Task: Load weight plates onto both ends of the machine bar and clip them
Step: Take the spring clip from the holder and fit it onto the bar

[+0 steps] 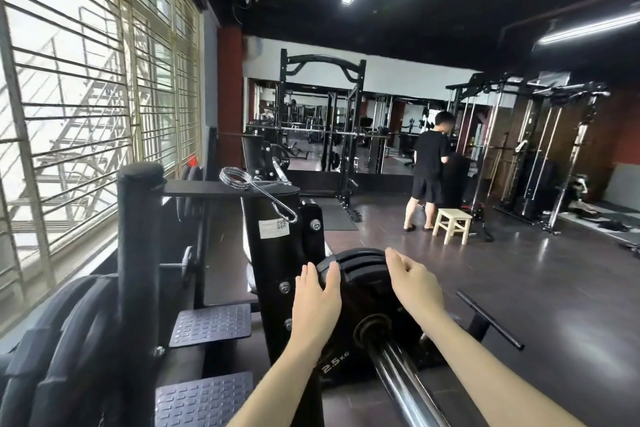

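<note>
Several black weight plates [360, 291] sit stacked on the chrome machine bar [398, 374], the nearest one marked 2.5 kg. My left hand [317, 298] lies flat with straight fingers against the left side of the plates. My right hand [414, 282] rests with relaxed fingers on their upper right rim. A chrome spring clip [242, 180] lies on a black ledge of the machine frame, up and left of the plates, with its handle hanging over the edge.
The black machine upright [277, 253] stands just left of the plates, with two studded footplates [211, 324] below. More plates [52, 340] hang on a rack post at lower left. A person [429, 170] stands by a wooden stool [452, 224] across the dark floor.
</note>
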Available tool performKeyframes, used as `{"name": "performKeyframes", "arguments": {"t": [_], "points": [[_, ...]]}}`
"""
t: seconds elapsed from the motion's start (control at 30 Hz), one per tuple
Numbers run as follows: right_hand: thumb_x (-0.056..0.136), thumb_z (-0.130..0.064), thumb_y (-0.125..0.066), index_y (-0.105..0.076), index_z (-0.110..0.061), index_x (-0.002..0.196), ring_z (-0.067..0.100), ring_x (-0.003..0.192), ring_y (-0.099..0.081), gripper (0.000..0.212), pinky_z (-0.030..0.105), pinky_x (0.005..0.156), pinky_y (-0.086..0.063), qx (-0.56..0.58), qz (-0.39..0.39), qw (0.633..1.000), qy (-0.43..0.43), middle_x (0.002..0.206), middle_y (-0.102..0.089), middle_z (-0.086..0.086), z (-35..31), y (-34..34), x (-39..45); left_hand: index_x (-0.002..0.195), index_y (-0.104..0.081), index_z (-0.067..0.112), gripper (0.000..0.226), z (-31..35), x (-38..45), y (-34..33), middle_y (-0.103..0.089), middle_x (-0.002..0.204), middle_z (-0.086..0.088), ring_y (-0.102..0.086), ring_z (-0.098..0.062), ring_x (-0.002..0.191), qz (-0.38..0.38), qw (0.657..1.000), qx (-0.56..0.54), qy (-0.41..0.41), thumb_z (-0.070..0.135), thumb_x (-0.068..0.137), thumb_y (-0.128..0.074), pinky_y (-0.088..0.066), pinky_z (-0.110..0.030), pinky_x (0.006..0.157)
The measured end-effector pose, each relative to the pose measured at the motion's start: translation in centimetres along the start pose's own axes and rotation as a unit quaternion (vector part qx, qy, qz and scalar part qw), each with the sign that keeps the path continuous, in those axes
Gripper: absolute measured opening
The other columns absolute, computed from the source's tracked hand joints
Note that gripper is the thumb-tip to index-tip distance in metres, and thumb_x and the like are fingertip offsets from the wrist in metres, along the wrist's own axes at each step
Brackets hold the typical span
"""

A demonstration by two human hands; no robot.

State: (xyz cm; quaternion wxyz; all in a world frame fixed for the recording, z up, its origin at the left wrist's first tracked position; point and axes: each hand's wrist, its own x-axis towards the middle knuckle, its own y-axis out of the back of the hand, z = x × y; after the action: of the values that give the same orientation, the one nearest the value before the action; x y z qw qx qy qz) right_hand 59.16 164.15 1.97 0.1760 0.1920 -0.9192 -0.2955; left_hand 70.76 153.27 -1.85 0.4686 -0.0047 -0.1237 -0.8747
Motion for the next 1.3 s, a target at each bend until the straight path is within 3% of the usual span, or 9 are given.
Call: {"name": "performKeyframes", "arguments": {"t": [0.13,0.27,0.43,0.57,0.7,0.8,1.03,1.2,1.3], "points": [[0.1,-0.059,-0.039,-0.062,-0.019,0.129,0.021,0.11,-0.06,0.054,0.04,0.093,-0.049,0.052,0.062,0.997,0.007,0.124,-0.068,0.0,0.1,-0.1,0.2,0.142,-0.048,0.007,0.06,3.0,3.7,4.9,-0.05,0.145,-0.014,-0.043,-0.03,0.134,0.201,0.979,0.003,-0.038,0.046,0.097,-0.052,-0.034,-0.042,0.112],[0.097,-0.037,-0.051,-0.064,-0.02,0.115,0.026,0.116,-0.056,0.028,0.053,0.099,-0.047,0.03,0.122,0.992,0.023,0.119,-0.063,0.0,-0.6,0.1,0.3,0.139,-0.043,0.008,0.058,7.0,8.0,10.0,-0.038,0.15,-0.017,-0.03,-0.036,0.139,0.339,0.914,0.169,-0.148,0.043,0.095,-0.057,-0.029,-0.048,0.11],[0.094,-0.027,-0.053,-0.067,-0.022,0.106,0.026,0.117,-0.053,0.02,0.055,0.101,-0.045,0.018,0.12,0.992,0.035,0.112,-0.062,0.0,-2.2,0.1,0.5,0.157,-0.018,0.011,0.083,7.2,14.0,14.2,-0.007,0.167,-0.021,-0.005,-0.038,0.154,0.236,0.89,0.372,-0.119,0.062,0.096,-0.042,-0.013,-0.053,0.122],[0.095,-0.025,-0.052,-0.068,-0.024,0.104,0.025,0.117,-0.051,0.019,0.048,0.101,-0.042,0.003,0.13,0.991,0.025,0.111,-0.061,-0.001,-2.8,-0.5,0.9,0.147,-0.038,0.003,0.079,6.3,15.2,14.7,-0.049,0.149,-0.018,-0.043,-0.035,0.139,0.229,0.886,0.387,-0.112,0.064,0.096,-0.037,-0.027,-0.05,0.116],[0.096,-0.025,-0.054,-0.068,-0.023,0.107,0.026,0.119,-0.05,0.018,0.043,0.096,-0.036,-0.018,0.15,0.988,0.013,0.117,-0.062,0.0,-3.2,-0.5,1.1,0.131,-0.051,0.005,0.061,7.1,15.2,14.9,-0.069,0.112,-0.012,-0.063,-0.034,0.11,0.242,0.915,0.304,-0.108,0.055,0.096,-0.054,-0.034,-0.048,0.109],[0.096,-0.027,-0.054,-0.066,-0.023,0.112,0.024,0.121,-0.049,0.021,0.043,0.099,-0.033,-0.009,0.163,0.986,0.022,0.12,-0.062,-0.001,-3.9,-0.4,1.1,0.134,-0.052,0.009,0.063,7.5,15.1,14.8,-0.069,0.113,-0.006,-0.064,-0.03,0.108,0.228,0.928,0.254,-0.151,0.053,0.09,-0.066,-0.049,-0.044,0.094],[0.096,-0.041,-0.056,-0.051,-0.024,0.136,0.013,0.132,-0.045,0.044,0.043,0.115,-0.031,0.022,0.095,0.991,0.088,0.137,-0.052,-0.009,-4.8,0.0,0.3,0.114,-0.062,0.016,0.02,10.1,13.9,11.1,-0.07,0.111,-0.001,-0.065,-0.023,0.099,0.274,0.945,0.074,-0.163,0.008,0.1,-0.05,-0.045,-0.036,0.091],[0.098,-0.039,-0.055,-0.041,-0.021,0.144,0.005,0.133,-0.039,0.051,0.028,0.108,-0.033,0.181,0.116,0.969,0.121,0.141,-0.039,-0.016,-5.4,1.2,-0.9,0.112,-0.052,0.017,0.022,13.9,11.0,9.0,-0.066,0.099,0.002,-0.075,-0.018,0.065,0.166,0.973,-0.014,-0.159,0.001,0.101,-0.043,-0.064,-0.038,0.063],[0.094,-0.047,-0.051,-0.025,-0.022,0.153,0.008,0.146,-0.024,0.07,0.037,0.12,-0.028,0.206,0.172,0.944,0.192,0.16,-0.023,-0.007,-6.3,1.9,-2.5,0.115,-0.056,0.015,0.029,14.4,7.2,5.9,-0.069,0.094,-0.002,-0.074,-0.015,0.063,0.088,0.98,0.024,-0.178,-0.003,0.1,-0.04,-0.062,-0.032,0.055]]}}
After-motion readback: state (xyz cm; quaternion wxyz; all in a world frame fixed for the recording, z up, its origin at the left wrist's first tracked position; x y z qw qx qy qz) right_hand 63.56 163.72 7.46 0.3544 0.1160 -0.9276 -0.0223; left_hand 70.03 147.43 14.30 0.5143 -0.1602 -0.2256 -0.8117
